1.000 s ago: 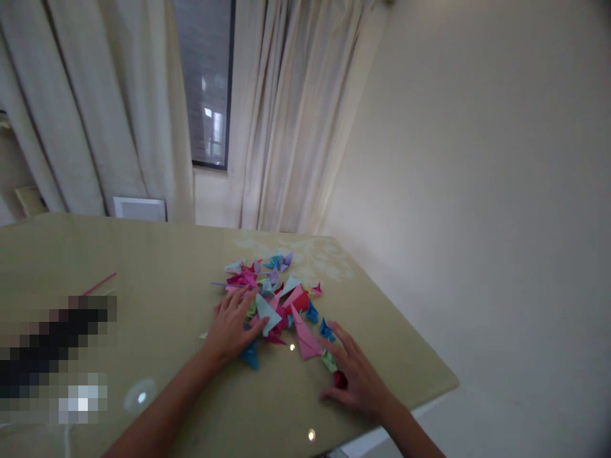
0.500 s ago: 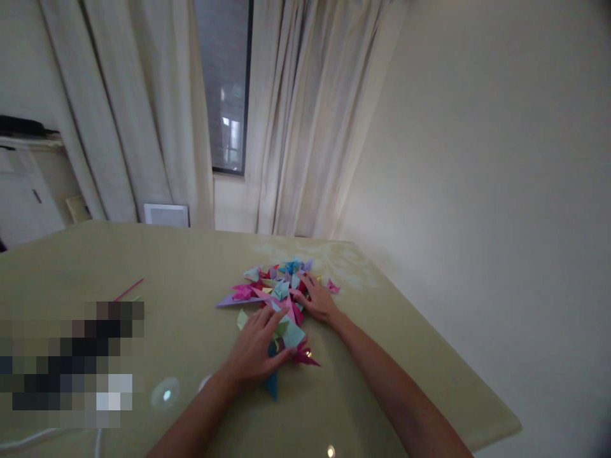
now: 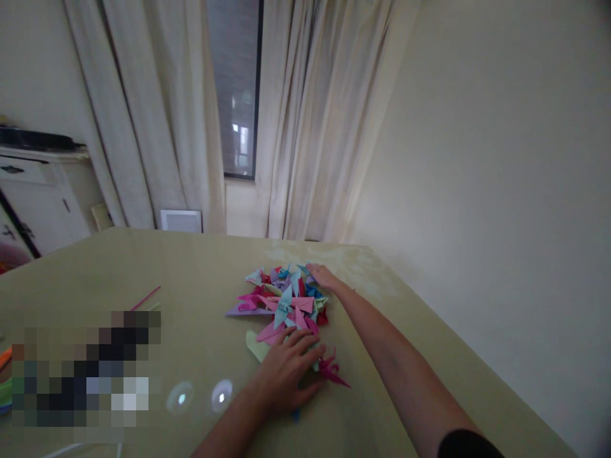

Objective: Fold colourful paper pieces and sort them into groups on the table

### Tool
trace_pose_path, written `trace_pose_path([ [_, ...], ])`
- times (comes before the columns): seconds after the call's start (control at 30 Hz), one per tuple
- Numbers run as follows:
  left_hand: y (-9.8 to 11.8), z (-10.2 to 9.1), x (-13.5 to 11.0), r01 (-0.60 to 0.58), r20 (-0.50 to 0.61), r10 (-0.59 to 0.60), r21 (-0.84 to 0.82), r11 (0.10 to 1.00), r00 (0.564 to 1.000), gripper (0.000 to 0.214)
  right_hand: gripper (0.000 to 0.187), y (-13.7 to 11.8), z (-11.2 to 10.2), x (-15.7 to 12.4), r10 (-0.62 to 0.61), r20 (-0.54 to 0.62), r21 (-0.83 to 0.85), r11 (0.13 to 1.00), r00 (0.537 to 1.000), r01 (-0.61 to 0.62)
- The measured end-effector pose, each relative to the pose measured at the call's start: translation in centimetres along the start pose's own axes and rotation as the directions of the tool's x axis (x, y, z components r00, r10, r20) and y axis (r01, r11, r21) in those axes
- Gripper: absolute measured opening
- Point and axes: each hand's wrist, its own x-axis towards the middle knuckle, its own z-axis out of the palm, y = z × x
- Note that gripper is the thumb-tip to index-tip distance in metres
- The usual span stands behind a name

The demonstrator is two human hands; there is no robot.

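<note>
A heap of folded paper cranes (image 3: 284, 305) in pink, red, light blue, purple and green lies on the table in front of me. My left hand (image 3: 293, 366) rests palm down over the near end of the heap, fingers stretched and a little apart. It covers part of a pale green crane (image 3: 258, 346); a magenta crane (image 3: 333, 371) sticks out beside its fingers. At the heap's far right edge is my right hand (image 3: 323, 275), fingers extended against the cranes there. Its fingertips are partly hard to make out.
The heap lies on a pale green, shiny table (image 3: 200, 273). A pixelated dark patch (image 3: 95, 369) covers the left, with a thin pink stick (image 3: 146, 298) at its top. White cables (image 3: 71, 449) run below it. The wall (image 3: 477, 222) borders the table's right side.
My right hand has moved away from me, from the heap's middle right to its far edge. My left hand has slid rightward over the near cranes. The view has turned slightly left.
</note>
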Motion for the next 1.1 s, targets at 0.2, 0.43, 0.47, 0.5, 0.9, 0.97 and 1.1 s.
trace_pose_path([
  [0.2,-3.1,0.3,-0.9,0.255,-0.183,-0.227,0.146,0.956,0.956,0.055,0.051,-2.7,1.0,-1.7,-0.216,0.114,0.158,0.968,0.970,0.197],
  [0.43,-0.2,0.1,-0.8,0.164,-0.186,-0.126,0.207,0.964,0.974,0.068,0.067,4.3,-5.1,-6.8,0.139,-0.171,0.195,0.975,0.975,-0.105],
  [0.47,1.0,0.4,-0.6,0.079,-0.133,-0.054,0.190,0.979,0.990,0.070,0.071,5.2,-5.2,-7.9,0.189,-0.176,0.206,0.967,0.966,-0.151],
  [0.5,2.1,0.8,-0.3,0.003,-0.083,0.012,0.170,0.985,0.996,0.071,0.074,5.7,-4.9,-9.0,0.221,-0.171,0.219,0.959,0.960,-0.181],
  [0.9,-1.2,1.5,-1.3,0.216,-0.220,-0.153,0.303,0.928,0.964,0.025,0.072,-0.5,2.2,-16.3,-0.032,-0.175,0.442,0.891,0.984,0.107],
  [0.97,-1.7,0.9,-1.5,0.294,-0.234,-0.220,0.353,0.888,0.947,0.021,0.069,-1.2,1.7,-17.0,-0.087,-0.159,0.363,0.921,0.984,0.140],
  [1.1,-1.3,0.6,-1.2,0.309,-0.276,-0.214,0.366,0.878,0.937,0.020,0.063,-2.4,0.9,-18.3,-0.199,-0.087,0.123,0.970,0.976,0.209],
])
